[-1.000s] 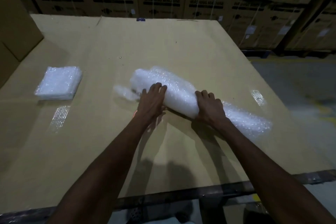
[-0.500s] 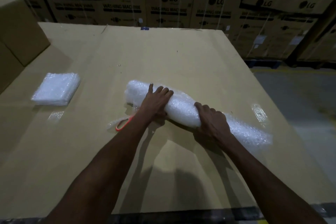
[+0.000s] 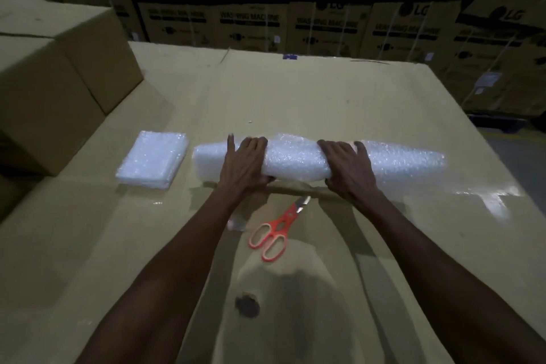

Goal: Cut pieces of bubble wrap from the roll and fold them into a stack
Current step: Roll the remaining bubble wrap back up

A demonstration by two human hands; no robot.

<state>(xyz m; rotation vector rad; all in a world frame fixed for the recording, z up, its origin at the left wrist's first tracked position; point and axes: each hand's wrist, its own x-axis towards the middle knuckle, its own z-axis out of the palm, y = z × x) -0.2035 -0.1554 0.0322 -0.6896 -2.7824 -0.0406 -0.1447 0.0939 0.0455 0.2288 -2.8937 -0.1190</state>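
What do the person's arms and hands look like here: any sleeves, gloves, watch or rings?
Both forearms are bare for all their visible length, with no sleeve edge in view. The left hand and right hand are ungloved. No watch, wristband or ring shows, though the dim light could hide small details.

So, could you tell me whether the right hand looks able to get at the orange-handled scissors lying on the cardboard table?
Probably yes. The orange-handled scissors lie uncovered on the cardboard table, just nearer the person than the white bubble wrap roll, with nothing across them. The right hand grips that roll, so it must let go first.
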